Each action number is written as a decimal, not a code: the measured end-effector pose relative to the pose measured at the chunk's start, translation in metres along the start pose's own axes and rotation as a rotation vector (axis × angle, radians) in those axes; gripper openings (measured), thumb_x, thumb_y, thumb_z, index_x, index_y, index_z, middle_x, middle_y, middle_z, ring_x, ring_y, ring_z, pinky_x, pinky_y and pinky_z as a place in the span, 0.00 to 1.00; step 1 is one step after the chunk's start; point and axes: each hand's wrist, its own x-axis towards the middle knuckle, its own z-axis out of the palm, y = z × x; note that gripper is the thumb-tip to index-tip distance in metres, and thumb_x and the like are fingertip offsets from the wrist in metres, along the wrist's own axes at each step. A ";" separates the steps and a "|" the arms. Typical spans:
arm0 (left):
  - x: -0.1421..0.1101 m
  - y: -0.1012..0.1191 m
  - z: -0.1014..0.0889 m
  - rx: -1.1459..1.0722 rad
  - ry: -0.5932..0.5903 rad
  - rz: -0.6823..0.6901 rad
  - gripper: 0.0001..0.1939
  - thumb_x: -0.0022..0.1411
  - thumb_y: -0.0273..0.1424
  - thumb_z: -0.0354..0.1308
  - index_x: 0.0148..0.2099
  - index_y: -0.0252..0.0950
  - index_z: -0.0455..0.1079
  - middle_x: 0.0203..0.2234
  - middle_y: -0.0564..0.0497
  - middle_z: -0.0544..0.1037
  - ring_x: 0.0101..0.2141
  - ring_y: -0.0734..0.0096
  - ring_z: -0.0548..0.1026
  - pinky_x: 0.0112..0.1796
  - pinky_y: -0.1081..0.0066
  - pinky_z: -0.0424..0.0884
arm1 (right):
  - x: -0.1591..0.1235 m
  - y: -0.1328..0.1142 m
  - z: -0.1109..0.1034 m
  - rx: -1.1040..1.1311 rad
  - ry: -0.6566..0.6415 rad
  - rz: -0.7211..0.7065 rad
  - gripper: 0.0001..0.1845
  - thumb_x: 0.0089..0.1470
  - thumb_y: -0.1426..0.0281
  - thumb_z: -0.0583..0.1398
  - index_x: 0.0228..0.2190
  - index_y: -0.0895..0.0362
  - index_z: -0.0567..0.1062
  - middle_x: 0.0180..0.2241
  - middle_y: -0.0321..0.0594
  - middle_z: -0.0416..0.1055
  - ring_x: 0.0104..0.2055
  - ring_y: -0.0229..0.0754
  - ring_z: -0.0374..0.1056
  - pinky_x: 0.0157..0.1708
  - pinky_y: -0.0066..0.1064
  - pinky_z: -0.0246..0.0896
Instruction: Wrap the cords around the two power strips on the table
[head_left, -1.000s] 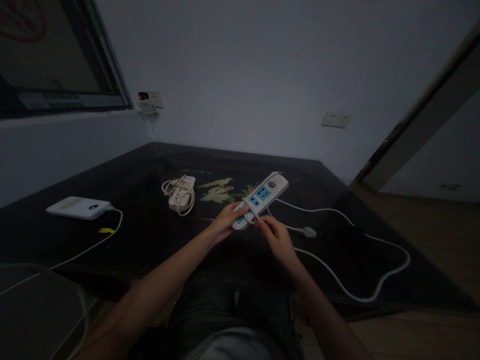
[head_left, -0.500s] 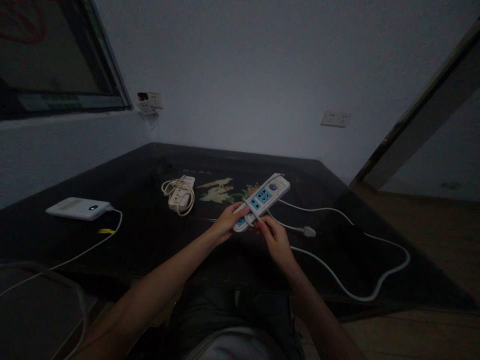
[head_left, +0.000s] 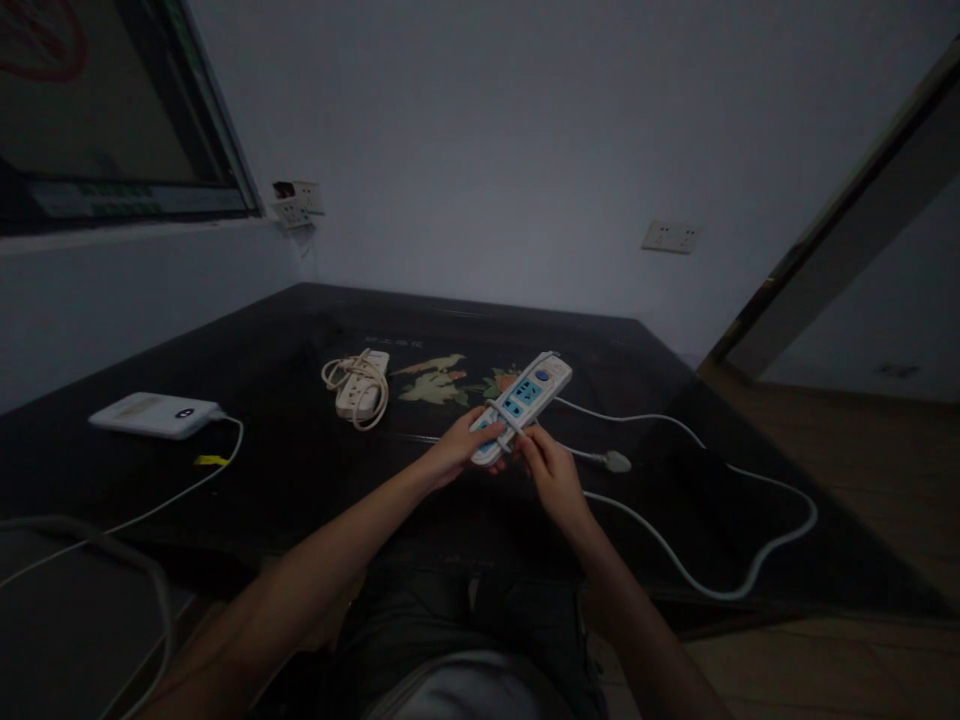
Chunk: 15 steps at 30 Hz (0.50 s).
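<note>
White power strip [head_left: 534,388] held in both hands over a glossy black desk [head_left: 300,460], centre of the frame
The desk bears a bird-and-flower print [head_left: 433,380] at its middle; a pale wall [head_left: 480,150] rises behind, with a window [head_left: 97,110] upper left, a double wall socket [head_left: 670,237] upper right and brown floor [head_left: 892,470] at the right edge; the strip slants up to the right, showing blue socket panels and a dark blue button, white cord [head_left: 776,545] wound round its lower part; the left hand's [head_left: 454,445] fingers grip its lower end, the right hand's [head_left: 555,475] pinch the cord
</note>
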 end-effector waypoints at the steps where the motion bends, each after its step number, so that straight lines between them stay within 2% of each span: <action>1: 0.000 0.000 0.001 0.002 0.014 0.007 0.30 0.48 0.44 0.66 0.47 0.33 0.61 0.26 0.48 0.77 0.19 0.70 0.74 0.19 0.74 0.70 | 0.000 0.001 0.000 0.004 -0.004 0.000 0.14 0.62 0.62 0.49 0.29 0.56 0.68 0.25 0.35 0.65 0.27 0.38 0.61 0.27 0.27 0.52; 11: 0.004 -0.004 0.000 -0.021 0.056 0.102 0.29 0.44 0.39 0.70 0.44 0.33 0.62 0.29 0.49 0.76 0.21 0.72 0.74 0.23 0.72 0.70 | -0.001 -0.002 -0.002 0.019 -0.010 -0.002 0.15 0.61 0.62 0.50 0.28 0.56 0.69 0.25 0.35 0.66 0.27 0.38 0.61 0.28 0.27 0.52; 15: 0.007 -0.006 0.000 0.004 0.065 0.084 0.28 0.42 0.38 0.70 0.43 0.31 0.66 0.28 0.48 0.76 0.22 0.73 0.73 0.25 0.72 0.70 | -0.001 -0.011 -0.012 0.023 -0.006 0.039 0.15 0.60 0.62 0.51 0.27 0.56 0.69 0.20 0.33 0.61 0.23 0.37 0.57 0.24 0.27 0.49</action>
